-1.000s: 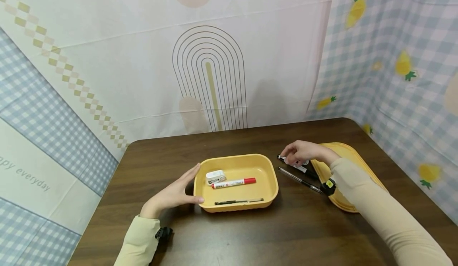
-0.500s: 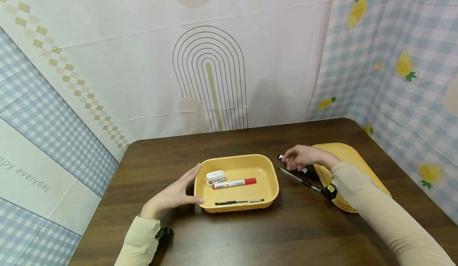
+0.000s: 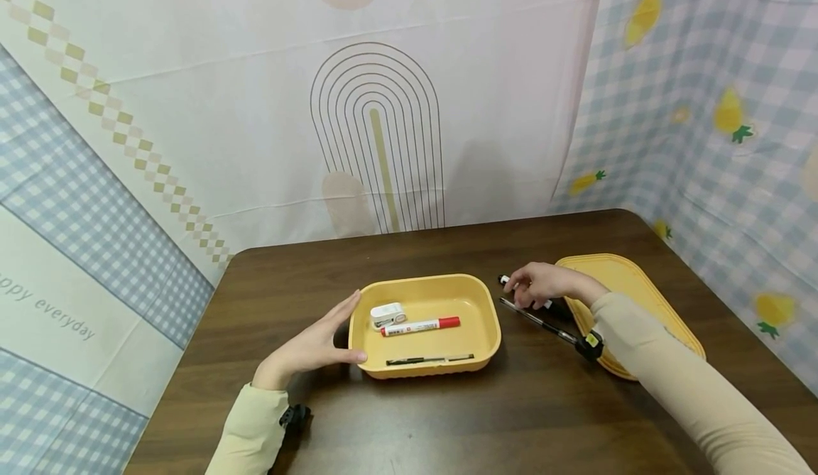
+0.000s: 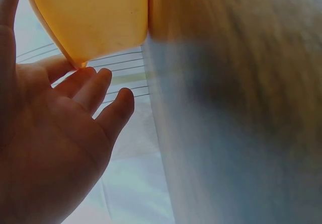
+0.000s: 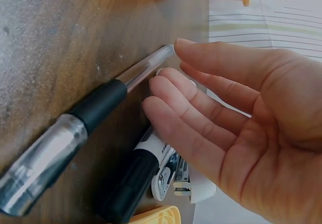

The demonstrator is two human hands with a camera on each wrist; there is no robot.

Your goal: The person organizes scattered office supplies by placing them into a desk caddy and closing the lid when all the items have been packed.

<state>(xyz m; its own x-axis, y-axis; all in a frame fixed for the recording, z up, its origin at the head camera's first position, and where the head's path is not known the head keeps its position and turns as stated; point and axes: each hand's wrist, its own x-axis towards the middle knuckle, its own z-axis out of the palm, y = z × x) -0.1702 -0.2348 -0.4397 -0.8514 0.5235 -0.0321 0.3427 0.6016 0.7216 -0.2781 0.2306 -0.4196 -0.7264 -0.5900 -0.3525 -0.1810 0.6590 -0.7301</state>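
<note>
My left hand (image 3: 313,351) is at the left end of a yellow plastic box (image 3: 488,351), its thumb at the near corner of the rim and its extended fingers along the side wall. Inside lie a white mini stapler (image 3: 387,314), a red-capped marker (image 3: 418,326) and a black pen (image 3: 428,359). To the right of the box, my right hand (image 3: 543,283) hovers with loosely bent fingers, gripping nothing. Its thumb is near the tip of a clear pen (image 5: 146,70) with a black grip. Beneath its fingers lie a black marker (image 5: 131,181) and another white stapler (image 5: 202,188), partly hidden.
A yellow lid (image 3: 623,283) lies flat at the right of the brown wooden table (image 3: 409,425), partly beneath my right forearm. Patterned cloth (image 3: 511,91) hangs behind the table's far edge.
My right hand has shifted slightly right and nearer to me, over the clear pen and black marker. My left hand keeps its place at the box, whose contents are unchanged.
</note>
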